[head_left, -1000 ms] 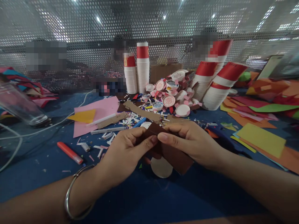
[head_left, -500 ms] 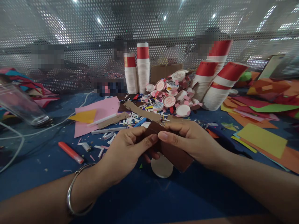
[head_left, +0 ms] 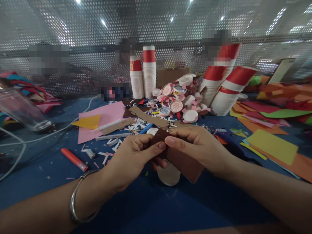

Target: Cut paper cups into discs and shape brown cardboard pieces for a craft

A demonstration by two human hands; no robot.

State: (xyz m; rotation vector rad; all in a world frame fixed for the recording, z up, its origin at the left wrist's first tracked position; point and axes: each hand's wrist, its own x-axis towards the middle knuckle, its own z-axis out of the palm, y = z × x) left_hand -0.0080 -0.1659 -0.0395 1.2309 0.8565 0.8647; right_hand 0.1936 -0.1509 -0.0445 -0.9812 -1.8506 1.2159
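Note:
A strip of dark brown card (head_left: 185,161) is pinched between both hands above the blue table. My left hand (head_left: 134,152), with a silver bangle on its wrist, grips the strip's far left end between thumb and fingers. Close beside it, my right hand (head_left: 200,146) holds the strip nearer its middle, thumb on top. The two thumb tips almost meet. Under the strip lies a pale round disc (head_left: 168,175), partly covered by the card and my left fingers. Another white disc (head_left: 152,131) shows just beyond my left hand.
Paper scraps and brown card strips (head_left: 148,117) litter the table (head_left: 136,208). Behind them rise a heap of decorated discs (head_left: 176,106) and stacked red-and-white cups (head_left: 149,74). A red marker (head_left: 74,159), pink paper (head_left: 109,113) and a glass (head_left: 26,110) lie left; coloured sheets (head_left: 273,146) lie right.
The brown card's near end has shifted slightly right and downward. Both hands keep their pinch in nearly the same place, and the view has moved a little.

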